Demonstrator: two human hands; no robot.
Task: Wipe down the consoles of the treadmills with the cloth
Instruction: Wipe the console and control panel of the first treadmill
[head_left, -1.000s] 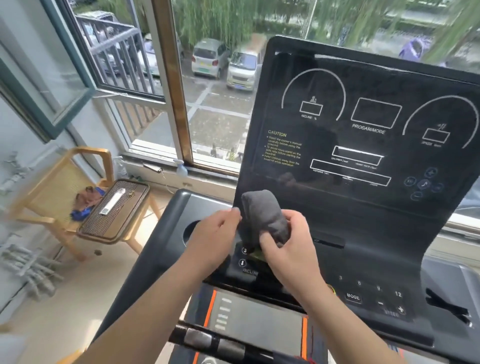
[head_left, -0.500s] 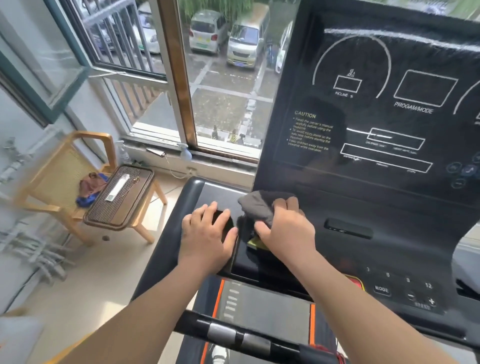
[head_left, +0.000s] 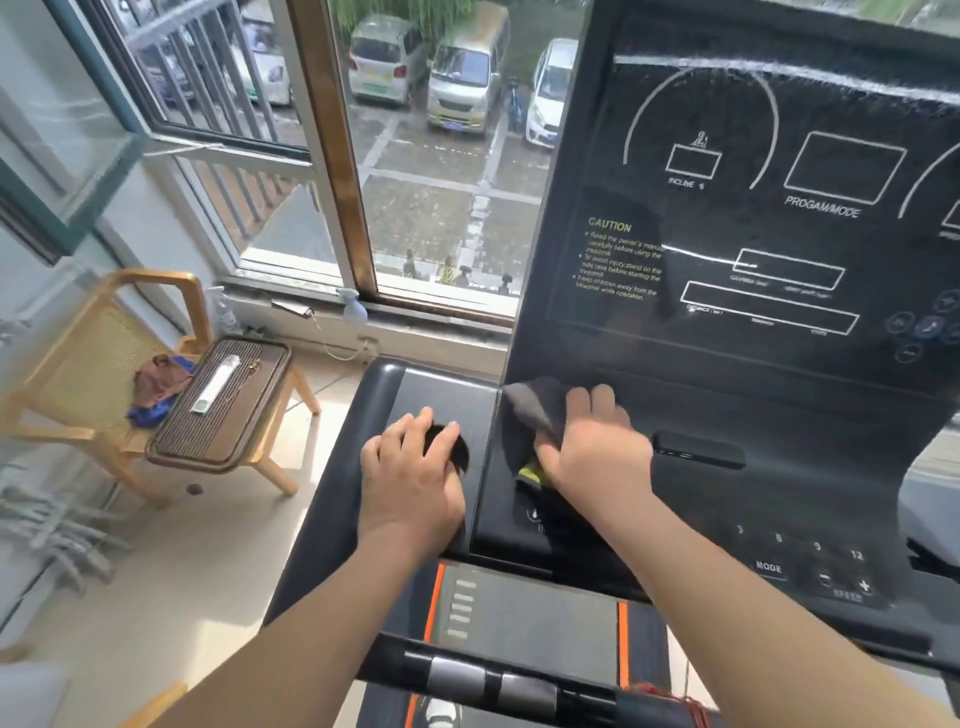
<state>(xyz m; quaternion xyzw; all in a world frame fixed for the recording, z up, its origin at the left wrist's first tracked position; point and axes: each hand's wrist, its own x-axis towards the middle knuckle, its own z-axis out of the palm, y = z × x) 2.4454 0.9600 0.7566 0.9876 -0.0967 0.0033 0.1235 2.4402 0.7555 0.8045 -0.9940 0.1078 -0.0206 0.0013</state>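
Observation:
A black treadmill console with white display outlines and yellow caution text fills the right of the view. My right hand presses a dark grey cloth against the console's lower left part, fingers over the cloth and thumb curled round its edge. A bit of yellow shows under the palm. My left hand rests flat with spread fingers on the left side tray, over its round cup recess.
A button panel with MODE and speed keys lies at lower right. The handlebar crosses below my arms. A wooden chair with a ribbed tray stands left, under an open window.
My left hand left the cloth and settled on the side tray. My right hand brought the bunched cloth down onto the console's lower left. The view moved closer and leftward.

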